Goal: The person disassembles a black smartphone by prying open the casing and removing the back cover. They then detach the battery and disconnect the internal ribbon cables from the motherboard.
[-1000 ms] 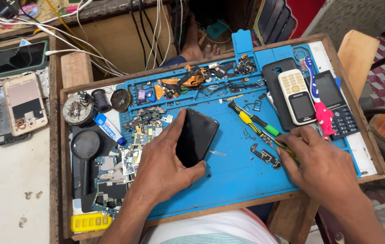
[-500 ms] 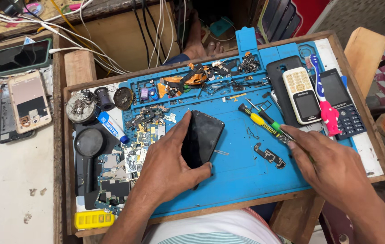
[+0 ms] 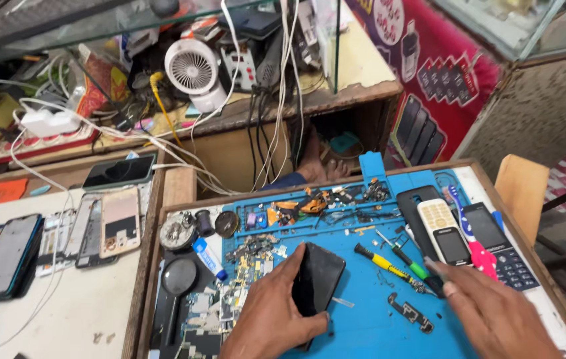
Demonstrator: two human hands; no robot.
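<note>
Fingers of your left hand (image 3: 276,312) clamp the black phone (image 3: 318,278) flat against the blue mat (image 3: 369,319), steadying it; your right hand (image 3: 495,312) pinches a green-handled screwdriver (image 3: 416,269) near the counter's right edge.

Black phone (image 3: 317,279) on blue mat (image 3: 369,326), yellow screwdriver (image 3: 388,268).

The scene is bright and evenly lit by soft, diffuse light with no single clear source. Shadows are short and faint, lying close under the left hand (image 3: 276,312) and the black phone (image 3: 317,279) on the blue mat (image 3: 363,326). The glass shelf (image 3: 64,20) along the top edge carries pale reflections. The right hand (image 3: 495,312) is slightly smeared by motion. Straight lines bow near the corners, and the clutter at the far back is soft.
</note>
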